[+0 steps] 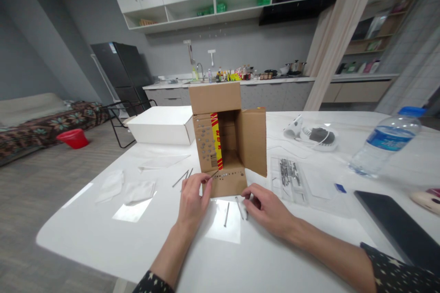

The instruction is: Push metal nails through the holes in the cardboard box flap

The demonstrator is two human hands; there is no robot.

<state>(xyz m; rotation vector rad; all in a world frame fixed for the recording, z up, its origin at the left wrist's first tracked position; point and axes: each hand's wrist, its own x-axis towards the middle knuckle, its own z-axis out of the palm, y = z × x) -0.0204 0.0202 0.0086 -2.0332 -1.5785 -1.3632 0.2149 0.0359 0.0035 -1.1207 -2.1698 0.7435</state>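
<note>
A cardboard box [229, 142] stands with its flaps spread, its open side facing me. Many small round grey dots, apparently nail heads, cover its left flap [205, 144] and form a row on the bottom flap [225, 187]. My left hand [193, 196] pinches a thin dark nail [214, 174] at that row. My right hand [266, 208] is closed by the front right corner of the bottom flap, fingers curled over a nail [246, 215] whose lower end shows. Two more nails lie between the hands, one on the left [226, 214]. Several nails [180, 179] rest beyond my left hand.
Right of the box is a clear plastic case [288, 178] with many nails or screws. Farther right are a water bottle [387, 142], a dark tablet-like slab [398, 224] and a white corded device [311, 135]. A white box [161, 126] and folded tissues [139, 192] lie left.
</note>
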